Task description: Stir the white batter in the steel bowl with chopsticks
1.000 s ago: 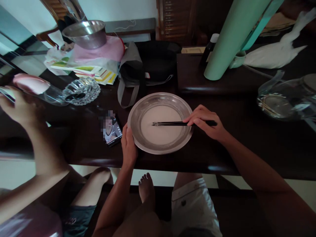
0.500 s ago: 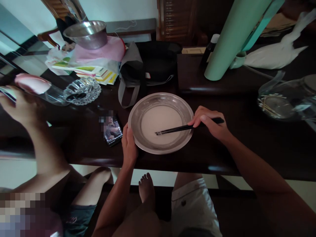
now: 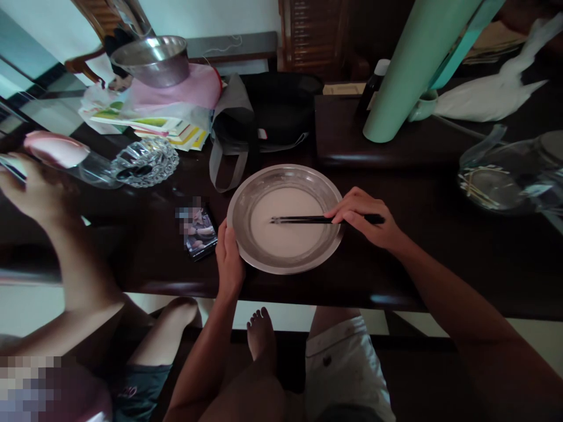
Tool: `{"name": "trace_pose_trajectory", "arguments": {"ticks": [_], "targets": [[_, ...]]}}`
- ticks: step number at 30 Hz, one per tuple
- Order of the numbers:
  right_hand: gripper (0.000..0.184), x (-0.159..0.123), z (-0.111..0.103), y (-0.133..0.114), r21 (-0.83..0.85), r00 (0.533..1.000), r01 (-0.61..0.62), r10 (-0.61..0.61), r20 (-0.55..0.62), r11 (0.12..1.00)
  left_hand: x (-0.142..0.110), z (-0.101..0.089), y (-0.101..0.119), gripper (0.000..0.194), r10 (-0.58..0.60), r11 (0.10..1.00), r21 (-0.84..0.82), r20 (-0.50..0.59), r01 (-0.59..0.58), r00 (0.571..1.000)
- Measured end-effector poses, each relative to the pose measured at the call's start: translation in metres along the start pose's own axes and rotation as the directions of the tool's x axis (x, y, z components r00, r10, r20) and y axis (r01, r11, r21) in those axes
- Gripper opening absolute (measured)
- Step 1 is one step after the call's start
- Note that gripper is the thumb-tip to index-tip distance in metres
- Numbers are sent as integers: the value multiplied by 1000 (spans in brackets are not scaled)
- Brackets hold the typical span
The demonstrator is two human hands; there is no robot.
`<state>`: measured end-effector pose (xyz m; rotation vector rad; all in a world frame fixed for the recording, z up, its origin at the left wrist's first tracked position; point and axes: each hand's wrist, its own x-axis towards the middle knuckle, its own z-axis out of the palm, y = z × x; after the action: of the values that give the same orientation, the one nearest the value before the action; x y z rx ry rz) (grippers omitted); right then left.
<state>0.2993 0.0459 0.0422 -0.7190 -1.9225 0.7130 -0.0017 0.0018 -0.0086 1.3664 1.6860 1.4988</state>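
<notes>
A wide metal bowl stands on the dark table in front of me, holding a pool of milky white liquid. My left hand grips the bowl's left side, fingers along the outer wall near the rim. Black chopsticks are pinched in my right hand over the bowl's right rim. Their tips dip into the liquid left of the middle, and the two sticks lie close together. A phone with a lit screen lies just left of my left hand.
On the left, another person's hand holds a thin object. Behind are a glass ashtray, a pink-capped bottle, a metal basin and a black bag. A green cylinder stands right, near a clear jar.
My right hand has moved left and slightly up, carrying the chopsticks. Their tips have shifted up and left through the liquid. My left hand stays on the bowl.
</notes>
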Motion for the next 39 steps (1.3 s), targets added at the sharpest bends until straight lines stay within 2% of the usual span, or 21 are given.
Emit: {"name": "trace_pose_trajectory", "arguments": {"ticks": [3, 5, 9, 12, 15, 19, 23, 26, 29, 31, 34, 36, 39], "targets": [[32, 0, -1, 0, 32, 998, -32, 34, -57, 999, 0, 0, -2, 55, -14, 1000, -6, 0, 14, 1000], [36, -1, -1, 0, 70, 998, -40, 43, -43, 997, 0, 0, -1, 56, -10, 1000, -7, 3, 10, 1000], [27, 0, 1, 0, 20, 1000, -3, 2, 16, 1000, 0, 0, 2, 56, -6, 1000, -11, 6, 6, 1000], [29, 0, -1, -1, -4, 999, -13, 13, -36, 1000, 0, 0, 4, 55, -16, 1000, -4, 7, 16, 1000], [37, 0, -1, -2, 55, 998, -42, 45, -49, 998, 0, 0, 4, 54, -11, 1000, 2, 9, 11, 1000], [29, 0, 0, -2, 18, 1000, -16, 16, 0, 1000, 0, 1, 3, 53, 2, 1000, -2, -1, -2, 1000], [32, 0, -1, -2, 38, 997, -36, 38, -64, 999, 0, 1, 1, 52, -5, 1000, -3, -6, 5, 1000], [38, -1, -1, -2, 105, 997, -68, 71, -21, 992, 0, 0, 1, 51, -1, 1000, 1, -5, 1, 1000], [30, -1, 0, -2, 50, 999, -41, 41, 11, 998, -1, 1, 2, 52, -7, 1000, 7, -1, 7, 1000], [27, -1, 0, -1, 4, 999, -28, 28, -21, 1000, -1, 1, 3, 53, -11, 1000, 12, -1, 11, 1000], [34, -1, -1, -1, 44, 996, -56, 58, -65, 997, -1, 1, 4, 51, -11, 1000, 17, 0, 11, 1000], [37, -1, -1, -1, 82, 996, -70, 74, -41, 994, 0, 1, 4, 51, -10, 1000, 10, 2, 10, 1000], [31, -1, 0, -1, 42, 999, -46, 46, 1, 998, 0, 1, 4, 53, -8, 1000, 13, -6, 8, 1000]]}}
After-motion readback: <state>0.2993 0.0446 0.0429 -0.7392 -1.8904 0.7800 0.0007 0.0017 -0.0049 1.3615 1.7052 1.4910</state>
